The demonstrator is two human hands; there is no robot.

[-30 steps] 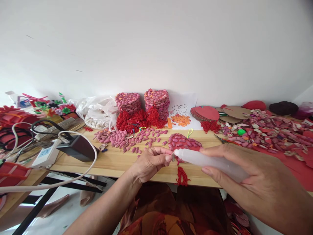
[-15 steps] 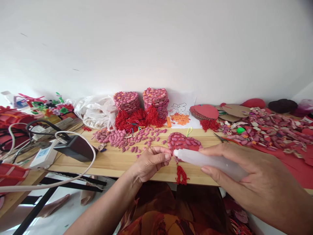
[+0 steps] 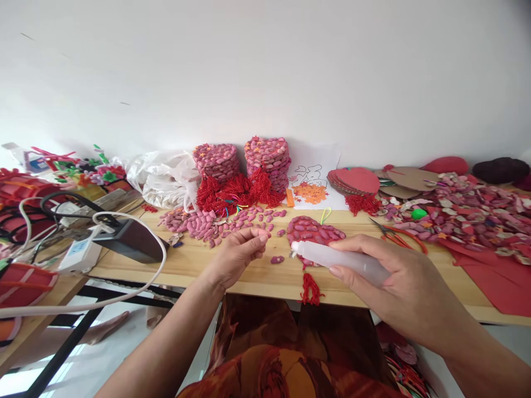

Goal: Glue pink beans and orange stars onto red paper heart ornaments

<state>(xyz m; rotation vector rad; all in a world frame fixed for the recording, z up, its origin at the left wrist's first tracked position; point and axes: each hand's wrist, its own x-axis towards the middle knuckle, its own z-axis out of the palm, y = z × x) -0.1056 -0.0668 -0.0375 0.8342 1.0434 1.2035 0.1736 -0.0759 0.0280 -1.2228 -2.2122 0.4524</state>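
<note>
My right hand (image 3: pixel 394 276) is wrapped round a white squeeze bottle (image 3: pixel 344 262), its nozzle pointing left over a red heart-shaped piece (image 3: pixel 315 235). Pink shells cover much of that piece; a yellow-green loop sits at its top and a red tassel (image 3: pixel 310 287) hangs toward the table edge. Left of the bottle, my left hand (image 3: pixel 238 257) has thumb and forefinger pinched together above the table; whatever they hold, if anything, is too small to make out. Two pink shells (image 3: pixel 277 259) lie between my left hand and the heart.
Loose pink shells (image 3: pixel 201 224) lie behind my left hand. Two shell-covered stacks (image 3: pixel 267 157) stand by the wall near orange stars (image 3: pixel 310 193) on paper. Pliers (image 3: pixel 402 235) and a shell heap are at right. A black adapter (image 3: pixel 133 240) with a looping white cable is at left.
My left hand has moved left, away from the bottle's nozzle, still pinched. The two shells beside the heart now show. The view has shifted slightly.
</note>
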